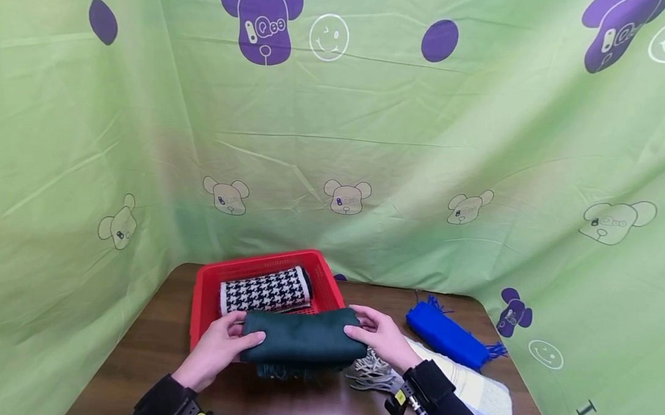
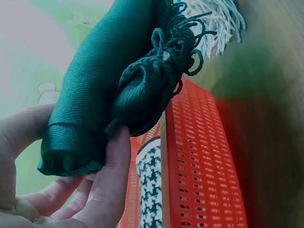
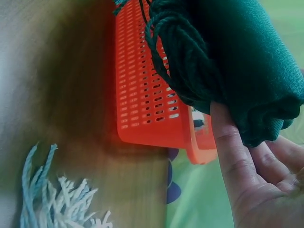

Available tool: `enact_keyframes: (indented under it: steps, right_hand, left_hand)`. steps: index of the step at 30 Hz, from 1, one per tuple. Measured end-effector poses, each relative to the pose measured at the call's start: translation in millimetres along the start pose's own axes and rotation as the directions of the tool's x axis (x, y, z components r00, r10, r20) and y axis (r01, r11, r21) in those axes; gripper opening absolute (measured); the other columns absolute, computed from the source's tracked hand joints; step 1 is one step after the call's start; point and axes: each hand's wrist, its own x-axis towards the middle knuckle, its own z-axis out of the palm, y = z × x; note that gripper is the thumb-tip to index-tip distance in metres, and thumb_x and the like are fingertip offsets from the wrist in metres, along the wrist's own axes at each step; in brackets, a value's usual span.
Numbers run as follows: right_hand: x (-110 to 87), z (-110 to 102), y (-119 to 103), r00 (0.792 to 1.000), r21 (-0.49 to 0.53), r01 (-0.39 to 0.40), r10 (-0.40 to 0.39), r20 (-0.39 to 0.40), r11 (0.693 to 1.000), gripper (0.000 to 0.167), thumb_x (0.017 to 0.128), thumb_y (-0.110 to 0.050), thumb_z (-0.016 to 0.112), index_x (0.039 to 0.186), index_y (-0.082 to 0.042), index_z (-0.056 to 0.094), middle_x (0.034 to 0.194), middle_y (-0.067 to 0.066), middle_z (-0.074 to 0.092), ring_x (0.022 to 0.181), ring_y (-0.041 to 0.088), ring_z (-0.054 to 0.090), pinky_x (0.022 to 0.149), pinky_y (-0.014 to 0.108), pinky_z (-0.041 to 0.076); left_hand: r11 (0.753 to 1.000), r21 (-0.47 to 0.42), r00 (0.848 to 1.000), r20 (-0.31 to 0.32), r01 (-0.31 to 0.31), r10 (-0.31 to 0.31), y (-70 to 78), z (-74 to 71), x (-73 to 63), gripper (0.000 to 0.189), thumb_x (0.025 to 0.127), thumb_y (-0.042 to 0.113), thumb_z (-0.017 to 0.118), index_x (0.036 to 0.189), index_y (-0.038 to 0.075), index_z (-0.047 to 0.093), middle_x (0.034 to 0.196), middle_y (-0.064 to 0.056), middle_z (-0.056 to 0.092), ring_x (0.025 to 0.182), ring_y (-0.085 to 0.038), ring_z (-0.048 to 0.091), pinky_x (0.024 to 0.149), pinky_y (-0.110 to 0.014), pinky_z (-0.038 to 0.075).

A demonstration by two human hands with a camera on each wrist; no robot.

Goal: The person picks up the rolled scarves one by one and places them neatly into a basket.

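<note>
A dark green fringed scarf, folded into a thick roll, is held up level between both hands at the near side of a red basket. My left hand pinches its left end, thumb on the near face and fingers behind. At the other end my right hand grips it the same way. The fringe dangles beneath the roll in the left wrist view. Inside the basket lies a rolled black-and-white houndstooth scarf; the green roll hides the basket's near part.
On the right of the wooden table lie a folded blue scarf with fringed ends and a cream scarf. Pale grey fringe spreads beneath my right wrist. A green printed curtain encloses the table's back and sides.
</note>
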Motion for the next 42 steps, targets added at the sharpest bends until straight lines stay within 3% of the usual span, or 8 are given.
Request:
enact_keyframes:
  steps: [7,16,28,42]
  right_hand:
    - [8.0,3,-3,0.999,-0.03,0.037,-0.036,0.019,0.999,0.064,0.101,-0.025,0.077,0.151,0.008,0.052,0.127,0.02,0.073,0.111,0.025,0.072,0.089,0.025,0.058]
    - [19.5,7,-2,0.997,-0.057,0.056,-0.054,0.047,0.997,0.061,0.1,-0.025,0.077,0.148,0.006,0.056,0.126,0.02,0.073,0.109,0.026,0.071,0.089,0.026,0.058]
    - [41.6,12,-1,0.997,-0.157,0.056,-0.047,0.059,0.986,0.062,0.098,-0.029,0.078,0.146,0.005,0.059,0.133,0.024,0.07,0.121,0.037,0.067,0.101,0.045,0.058]
    - [63.6,16,-6,0.99,-0.149,0.091,-0.072,0.124,0.985,0.058,0.099,-0.024,0.077,0.145,0.008,0.059,0.123,0.022,0.074,0.11,0.031,0.071,0.092,0.036,0.061]
  left_hand:
    - [0.999,-0.042,1.0,0.002,0.012,-0.012,-0.4,-4.8,0.2,0.063,0.096,0.019,0.083,0.144,-0.007,0.052,0.116,-0.017,0.073,0.089,-0.025,0.072,0.08,-0.044,0.066]
    - [0.999,-0.01,0.999,-0.017,0.035,-0.035,-1.7,-11.3,3.4,0.069,0.095,0.022,0.084,0.147,-0.008,0.05,0.122,-0.02,0.072,0.091,-0.025,0.073,0.083,-0.045,0.065]
    - [0.999,-0.038,0.999,-0.025,0.036,-0.037,-8.5,-19.5,9.4,0.066,0.097,0.022,0.082,0.145,-0.009,0.051,0.119,-0.021,0.071,0.089,-0.025,0.074,0.082,-0.044,0.066]
    - [0.997,0.013,0.996,-0.053,0.073,-0.072,-12.2,-30.1,16.7,0.066,0.096,0.028,0.082,0.144,-0.006,0.051,0.118,-0.02,0.07,0.087,-0.024,0.072,0.081,-0.041,0.066]
